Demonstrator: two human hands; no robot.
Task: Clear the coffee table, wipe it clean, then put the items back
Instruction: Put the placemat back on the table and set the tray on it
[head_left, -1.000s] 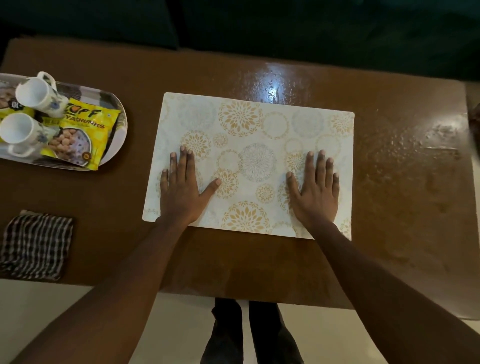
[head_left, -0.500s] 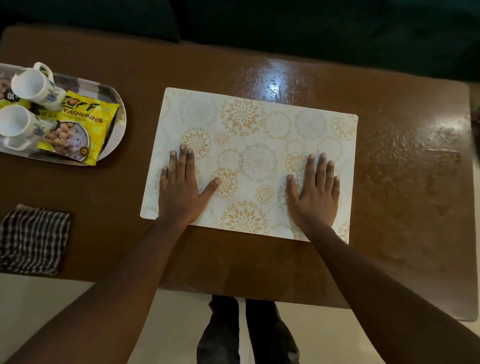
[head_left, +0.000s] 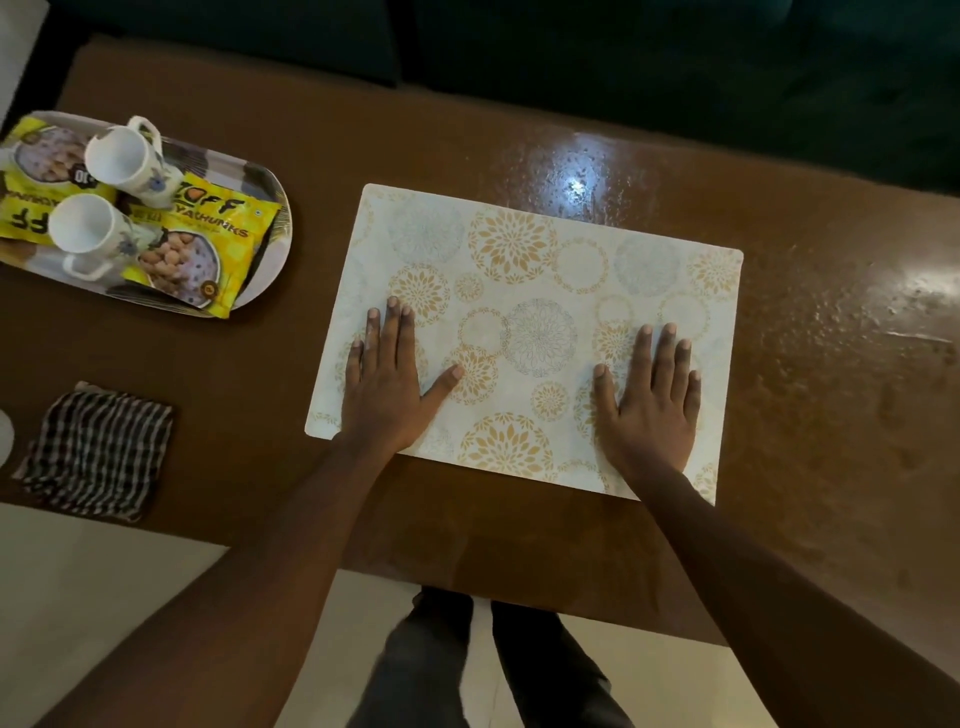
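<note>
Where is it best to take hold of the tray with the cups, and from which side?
Grip the tray by its raised rim at both short ends, coming from left and right, and lift it level. The right end is bare, while a yellow packet overhangs the near rim. A far cup and a near cup sit loose on it, so a one-sided pull may tip them.

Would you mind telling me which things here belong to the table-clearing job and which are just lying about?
Job: coffee table; placemat, pressed by left hand and right hand; tray holding two mugs and snack packets; checked cloth.
Just lying about: dark sofa; white object at left edge.
</note>
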